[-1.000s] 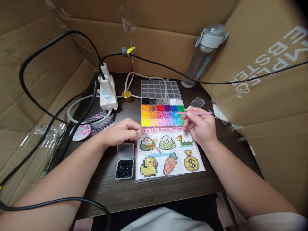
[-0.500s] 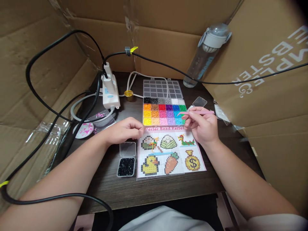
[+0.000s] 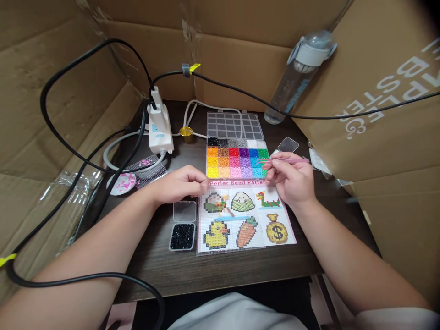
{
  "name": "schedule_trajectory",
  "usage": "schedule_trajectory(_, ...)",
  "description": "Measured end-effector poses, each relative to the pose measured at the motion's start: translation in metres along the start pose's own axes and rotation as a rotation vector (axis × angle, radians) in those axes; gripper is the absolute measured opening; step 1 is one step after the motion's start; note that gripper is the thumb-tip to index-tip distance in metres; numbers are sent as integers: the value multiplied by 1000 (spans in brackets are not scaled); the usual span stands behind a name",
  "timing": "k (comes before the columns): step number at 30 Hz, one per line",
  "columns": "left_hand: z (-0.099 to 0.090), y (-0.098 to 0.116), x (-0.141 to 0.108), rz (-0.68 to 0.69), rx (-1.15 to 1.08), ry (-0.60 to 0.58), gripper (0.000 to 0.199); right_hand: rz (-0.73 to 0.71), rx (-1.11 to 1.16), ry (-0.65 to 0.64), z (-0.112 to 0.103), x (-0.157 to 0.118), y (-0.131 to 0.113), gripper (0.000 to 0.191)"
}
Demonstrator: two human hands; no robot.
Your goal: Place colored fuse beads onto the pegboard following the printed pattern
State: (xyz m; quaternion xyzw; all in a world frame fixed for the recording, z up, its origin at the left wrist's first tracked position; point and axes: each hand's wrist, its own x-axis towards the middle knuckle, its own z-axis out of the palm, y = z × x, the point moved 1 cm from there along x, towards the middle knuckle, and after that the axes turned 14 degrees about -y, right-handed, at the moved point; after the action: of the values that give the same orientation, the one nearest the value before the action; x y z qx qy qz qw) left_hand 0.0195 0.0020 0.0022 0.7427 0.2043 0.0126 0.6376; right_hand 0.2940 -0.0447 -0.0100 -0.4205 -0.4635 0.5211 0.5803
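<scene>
My right hand (image 3: 292,178) pinches pink tweezers (image 3: 290,161) whose two tips, slightly apart, point left over the blue and purple compartments of the bead box (image 3: 237,178). Loosely curled, my left hand (image 3: 187,185) rests at the upper left corner of the pattern sheet (image 3: 259,229); what its fingers hold, if anything, is hidden. A clear pegboard (image 3: 202,251) overlaps the sheet, and beads cover parts of its duck picture (image 3: 216,236). Below my left hand lies a small clear case (image 3: 182,236) of black beads, its lid folded back.
A white power strip (image 3: 160,133) with black cables (image 3: 135,142) stands at the left. Beside it are a gold cup (image 3: 186,134) and a white dish (image 3: 121,184) with pink beads. A water bottle (image 3: 292,82) leans in the back right corner against cardboard walls (image 3: 240,50).
The tweezers' tips look farther apart than before. The whole view has shifted slightly; both hands keep nearly the same places over the table.
</scene>
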Motion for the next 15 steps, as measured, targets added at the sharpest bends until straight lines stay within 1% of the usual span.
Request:
schedule_trajectory(6,0,1,0,2,9,2,27,-11,-4,-7,-1,0,0,14)
schedule_trajectory(15,0,3,-1,-5,14,8,30,10,-12,-44,-2,-1,2,11)
